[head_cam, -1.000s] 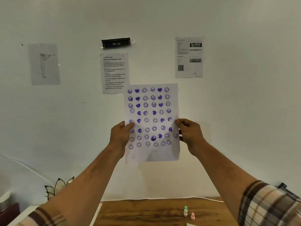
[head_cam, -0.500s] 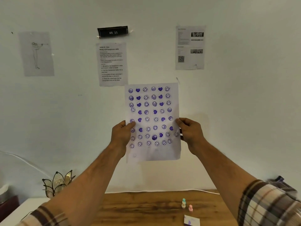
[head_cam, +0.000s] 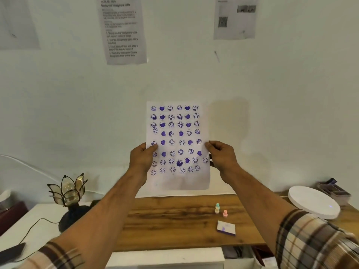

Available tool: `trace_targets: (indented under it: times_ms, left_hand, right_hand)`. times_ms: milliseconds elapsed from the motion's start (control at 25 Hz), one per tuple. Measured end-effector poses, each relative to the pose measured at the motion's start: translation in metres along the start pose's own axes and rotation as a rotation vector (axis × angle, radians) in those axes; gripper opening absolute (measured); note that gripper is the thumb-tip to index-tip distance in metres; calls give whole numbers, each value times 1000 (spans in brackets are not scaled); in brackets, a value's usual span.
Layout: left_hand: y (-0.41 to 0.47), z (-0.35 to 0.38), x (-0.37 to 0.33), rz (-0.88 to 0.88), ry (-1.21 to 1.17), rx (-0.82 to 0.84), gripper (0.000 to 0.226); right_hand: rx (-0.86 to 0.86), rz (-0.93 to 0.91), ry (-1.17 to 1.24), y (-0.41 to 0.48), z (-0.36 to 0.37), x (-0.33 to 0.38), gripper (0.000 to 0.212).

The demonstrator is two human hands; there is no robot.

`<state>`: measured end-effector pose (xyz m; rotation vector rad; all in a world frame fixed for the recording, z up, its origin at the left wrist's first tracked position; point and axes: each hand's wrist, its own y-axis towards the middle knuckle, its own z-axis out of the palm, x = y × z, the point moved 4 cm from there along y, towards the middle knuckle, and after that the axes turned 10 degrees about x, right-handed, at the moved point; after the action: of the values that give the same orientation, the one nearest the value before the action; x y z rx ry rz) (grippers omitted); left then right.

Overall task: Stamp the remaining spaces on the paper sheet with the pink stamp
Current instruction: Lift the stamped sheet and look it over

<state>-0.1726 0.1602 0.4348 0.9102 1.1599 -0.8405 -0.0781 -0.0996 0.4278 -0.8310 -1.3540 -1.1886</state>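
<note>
I hold the paper sheet upright in the air in front of the wall. Rows of purple smiley and heart stamps cover most of it; its bottom strip is bare. My left hand pinches its left edge and my right hand pinches its right edge. Below, on the wooden desk, the pink stamp stands upright beside a teal-topped stamp. A small white ink pad with purple smears lies just in front of them.
A glass lotus lamp with a cable stands at the left on a white surface. A white round disc and a small tray sit at the desk's right end. Printed sheets hang on the wall.
The view has tilted down, so the desk, stamps, ink pad and lamp now show. Both hands still grip the sheet the same way, now lower and nearer the desk.
</note>
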Motion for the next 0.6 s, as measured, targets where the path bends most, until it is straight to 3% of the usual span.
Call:
trace_targets:
  times_ms: [600]
  left_hand:
    - [66, -31, 226, -299, 235, -51, 7]
  right_hand:
    - [-69, 345, -52, 49, -16, -245, 25]
